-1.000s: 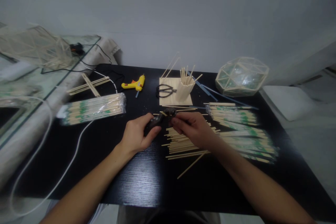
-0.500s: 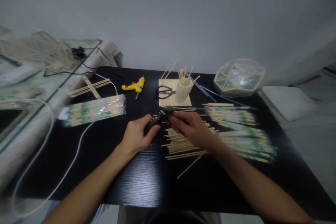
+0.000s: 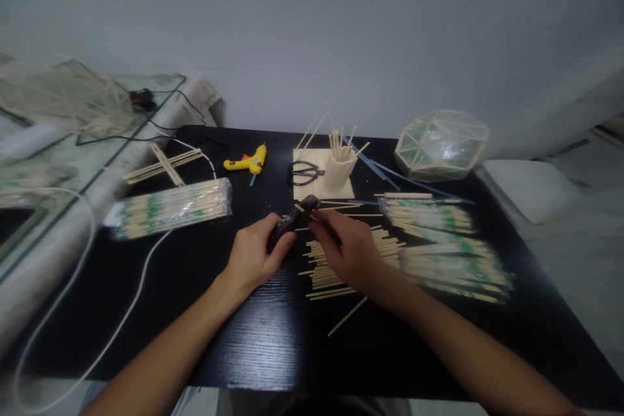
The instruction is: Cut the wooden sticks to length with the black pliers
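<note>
My left hand point(image 3: 257, 247) is closed around a dark tool that looks like pliers point(image 3: 307, 203), its head tilted up and to the right. A short light piece of stick point(image 3: 301, 208) shows at the tool's jaws. My right hand point(image 3: 347, 244) pinches close to the jaws, apparently on that bamboo stick, most of which its fingers hide. Below and behind the right hand lies a spread of loose bamboo sticks point(image 3: 327, 276), with one stick point(image 3: 347, 317) apart at an angle.
At the back, a wooden board point(image 3: 305, 192) carries black-handled scissors point(image 3: 303, 173) and a stick holder point(image 3: 337, 175). A yellow glue gun point(image 3: 246, 161) lies left of it. Wrapped stick packs point(image 3: 170, 208) flank both sides. A faceted stick frame point(image 3: 441, 146) stands back right; a white cable point(image 3: 141, 289) loops left.
My right hand has shifted slightly left and turned over the tool's head, its fingers pointing lower. The left hand stays nearly in place. The view has moved slightly.
</note>
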A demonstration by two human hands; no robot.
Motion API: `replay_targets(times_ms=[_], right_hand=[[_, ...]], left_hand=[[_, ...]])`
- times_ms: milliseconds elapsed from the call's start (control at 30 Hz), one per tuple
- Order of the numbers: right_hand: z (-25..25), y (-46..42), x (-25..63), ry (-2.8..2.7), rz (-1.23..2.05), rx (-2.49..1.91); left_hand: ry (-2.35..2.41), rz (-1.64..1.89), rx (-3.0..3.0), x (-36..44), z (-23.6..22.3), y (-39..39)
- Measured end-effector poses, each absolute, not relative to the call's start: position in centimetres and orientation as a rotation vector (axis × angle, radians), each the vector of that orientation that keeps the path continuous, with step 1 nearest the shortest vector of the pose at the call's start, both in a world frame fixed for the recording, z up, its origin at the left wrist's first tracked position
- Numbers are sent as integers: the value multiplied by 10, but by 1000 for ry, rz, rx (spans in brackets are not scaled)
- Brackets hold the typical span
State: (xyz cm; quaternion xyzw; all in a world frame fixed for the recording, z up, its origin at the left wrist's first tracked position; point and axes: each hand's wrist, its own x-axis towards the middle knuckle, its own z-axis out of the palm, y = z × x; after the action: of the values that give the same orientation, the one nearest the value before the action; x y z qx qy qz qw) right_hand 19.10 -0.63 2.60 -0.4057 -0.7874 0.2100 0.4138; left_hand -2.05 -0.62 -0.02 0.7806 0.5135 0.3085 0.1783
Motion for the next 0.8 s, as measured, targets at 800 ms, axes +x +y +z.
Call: replay_targets(times_ms=[800], right_hand=[[38, 0, 195, -1756, 1029, -1117]], left_hand=[[1410, 806, 2203, -21, -3, -4]])
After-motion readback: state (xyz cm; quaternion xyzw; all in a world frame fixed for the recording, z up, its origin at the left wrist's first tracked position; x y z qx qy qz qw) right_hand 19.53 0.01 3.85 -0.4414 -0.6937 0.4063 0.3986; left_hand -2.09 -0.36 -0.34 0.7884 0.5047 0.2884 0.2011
